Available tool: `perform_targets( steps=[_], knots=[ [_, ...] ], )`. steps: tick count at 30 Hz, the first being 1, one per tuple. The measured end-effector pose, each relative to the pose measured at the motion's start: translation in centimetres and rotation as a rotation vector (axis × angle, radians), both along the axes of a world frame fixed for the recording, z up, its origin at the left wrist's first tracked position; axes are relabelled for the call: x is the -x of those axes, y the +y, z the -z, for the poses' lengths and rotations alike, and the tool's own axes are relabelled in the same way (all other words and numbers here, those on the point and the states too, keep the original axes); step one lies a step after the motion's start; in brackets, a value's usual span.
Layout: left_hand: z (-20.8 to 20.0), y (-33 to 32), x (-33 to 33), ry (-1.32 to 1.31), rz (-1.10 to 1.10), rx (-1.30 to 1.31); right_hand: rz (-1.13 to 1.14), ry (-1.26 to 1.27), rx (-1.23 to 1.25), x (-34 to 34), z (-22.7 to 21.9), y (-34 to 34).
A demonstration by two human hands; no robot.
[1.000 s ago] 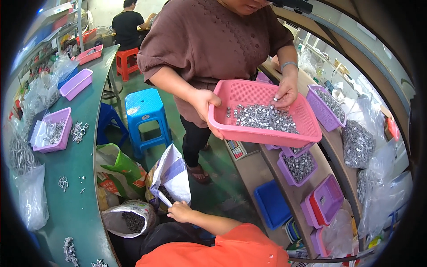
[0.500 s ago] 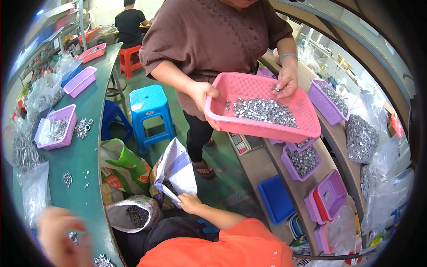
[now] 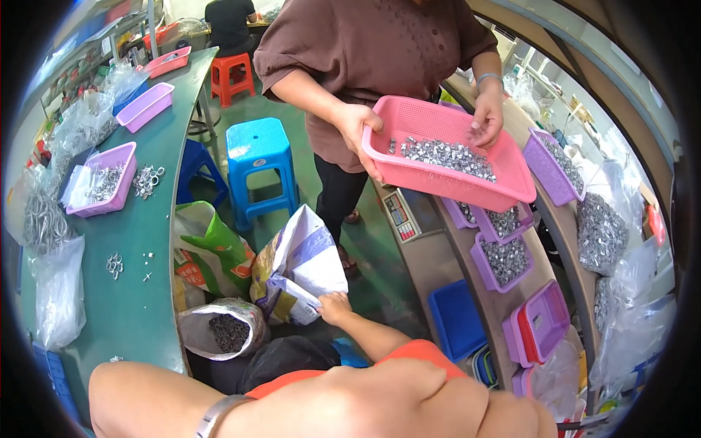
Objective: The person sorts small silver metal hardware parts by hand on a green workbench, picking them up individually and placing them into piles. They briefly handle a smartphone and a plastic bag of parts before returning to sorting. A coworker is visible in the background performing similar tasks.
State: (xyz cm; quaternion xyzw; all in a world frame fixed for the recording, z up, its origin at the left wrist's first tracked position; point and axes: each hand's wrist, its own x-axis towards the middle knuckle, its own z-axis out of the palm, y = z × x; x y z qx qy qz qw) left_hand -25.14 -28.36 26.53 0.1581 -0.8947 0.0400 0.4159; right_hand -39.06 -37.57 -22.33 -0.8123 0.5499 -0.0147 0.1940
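Observation:
My right hand [image 3: 335,307] is closed on the upper edge of a white and purple woven sack [image 3: 312,252], which stands on the floor between the table and me. My left hand [image 3: 387,398] crosses close below the view, a metal bracelet on its wrist; its fingers are blurred and cut off by the lower edge, so their state is unclear. Beside the held sack stands an open white sack [image 3: 197,328] with dark small parts in it. Across from me, another person holds a pink plastic basket [image 3: 445,186] of small silvery metal parts, one hand reaching into it.
A green table [image 3: 146,277] on the left bears purple baskets, plastic bags and loose metal rings. Blue [image 3: 259,150] and red stools stand behind. A green shopping bag [image 3: 212,244] sits by the table. Shelves on the right carry purple baskets [image 3: 504,263], a blue tray [image 3: 456,321] and a scale [image 3: 401,214].
My left hand has swept from the table's near end rightward across the lower view. The sack's mouth has shifted right with my right hand. The other person's fingers have moved lower in the basket.

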Motion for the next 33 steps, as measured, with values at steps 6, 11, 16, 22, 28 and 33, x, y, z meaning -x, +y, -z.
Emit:
perform_targets(
  steps=[6, 11, 16, 22, 28, 33],
  knots=[
    [1.3, 2.1, -0.4, 0.149, -0.092, 0.078, 0.013, -0.004, 0.036, -0.4, 0.7, 0.2],
    [3.2, 2.9, 0.1, 0.302, -0.139, 0.039, 0.049, -0.018, 0.038, 1.4, 1.2, 0.6],
    [2.9, 3.6, -1.1, -0.024, -0.219, -0.105, 0.032, -0.056, 0.074, 0.4, 2.0, 0.0],
    [8.1, 4.0, -3.5, -0.689, -0.389, -0.597, 0.037, -0.086, 0.1, -0.1, 1.8, -0.5],
    [19.1, 5.0, -9.7, -0.487, -0.746, -0.956, 0.081, -0.094, 0.089, 1.6, 3.2, 0.4],
    [24.8, 8.4, -14.0, -0.407, -1.105, -1.128, 0.078, -0.079, 0.047, 2.4, 3.9, 0.9]
  ],
)
